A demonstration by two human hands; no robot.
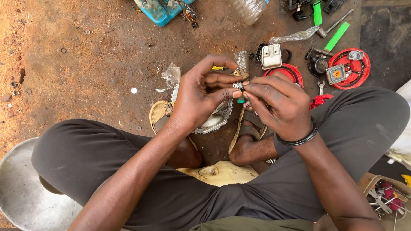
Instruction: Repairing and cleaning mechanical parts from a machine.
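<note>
Forearms crossed over dark trouser knees, seated posture, feet in tan sandals (160,112) on reddish dirt. Left hand (199,96) and right hand (278,105) brought together at centre, above a toothed sprocket (222,115). Small metal part (238,85) pinched between fingertips of both hands: left thumb and forefinger closed on it from the left, right fingertips closed on it from the right. Exact form of part too small to tell; green tip visible just below it. Black bangle (299,139) on right wrist.

Progress, as a judgement: mid-stage hand work on the small part. Several components lying disassembled on the ground, none fitted together; most of the work apparently left.

Packages and markings, by place:
- Top centre-left: blue plastic case (160,9), partly out of view.
- Top centre: clear plastic bottle (248,8), lying flat.
- Right of hands: grey square metal cover (271,55); red round housing (353,68) with grey square insert and orange centre.
- Top right: two green strips (337,36); crumpled clear wrapper (295,36).
- Left of hands: clear plastic scrap (171,76).
- Lower left: metal basin (21,192).

No legible labels or signs.
</note>
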